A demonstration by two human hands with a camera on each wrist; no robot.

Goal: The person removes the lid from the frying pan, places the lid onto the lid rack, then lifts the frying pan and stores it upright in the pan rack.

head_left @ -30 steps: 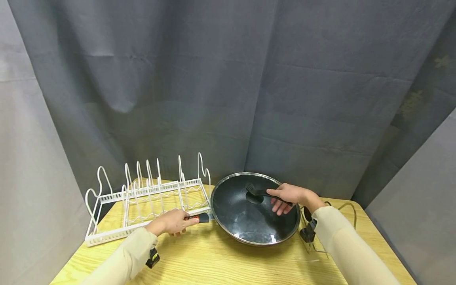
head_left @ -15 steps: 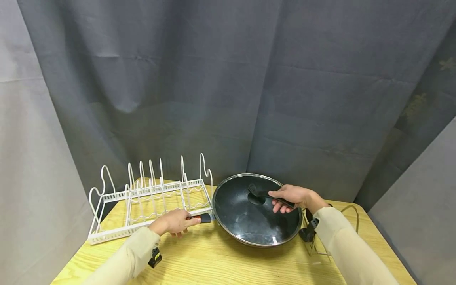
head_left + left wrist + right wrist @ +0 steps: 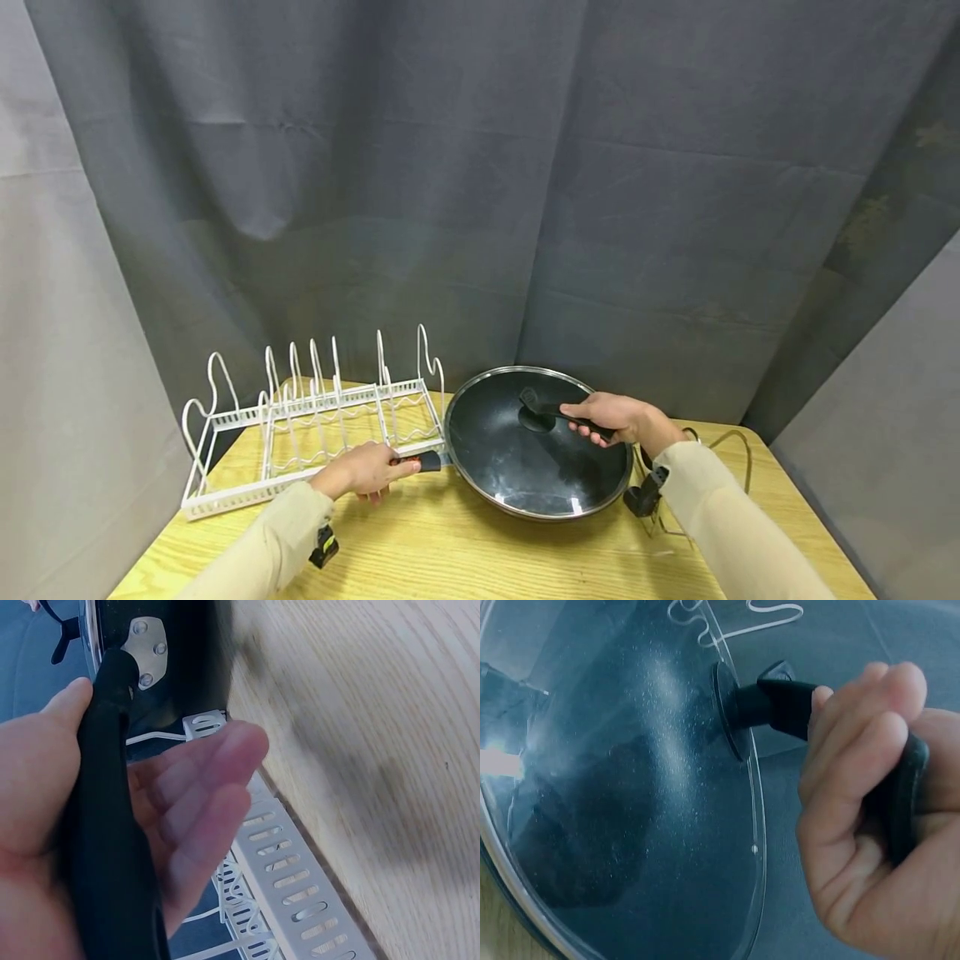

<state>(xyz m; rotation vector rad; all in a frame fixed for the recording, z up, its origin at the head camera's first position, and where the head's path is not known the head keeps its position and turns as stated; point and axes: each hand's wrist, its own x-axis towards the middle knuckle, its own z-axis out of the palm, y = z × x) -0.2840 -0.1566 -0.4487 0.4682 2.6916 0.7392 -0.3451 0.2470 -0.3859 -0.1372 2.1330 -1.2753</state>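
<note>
A wok [image 3: 196, 656] stands on the table under a domed glass lid [image 3: 510, 471] with a metal rim. My left hand [image 3: 362, 469] holds the wok's black handle [image 3: 430, 461], which points left. In the left wrist view the thumb [image 3: 71, 701] lies along one side of that handle and the fingers bend loosely round the other. Over the lid, my right hand [image 3: 611, 415] grips the long black lid handle [image 3: 549, 409]. Its fingers [image 3: 855, 765] curl round the grip in the right wrist view. The lid appears to sit on the wok.
On the left, a white wire rack [image 3: 232, 502] with upright loops stands just behind the left hand. A thin metal wire stand [image 3: 745, 446] lies right of the wok, partly hidden by the right arm. A grey curtain [image 3: 450, 208] hangs behind the wooden table [image 3: 450, 550].
The fingers of my right hand, which hung more extended below the lid handle, have closed round it. My left hand, the wok and the lid show little change.
</note>
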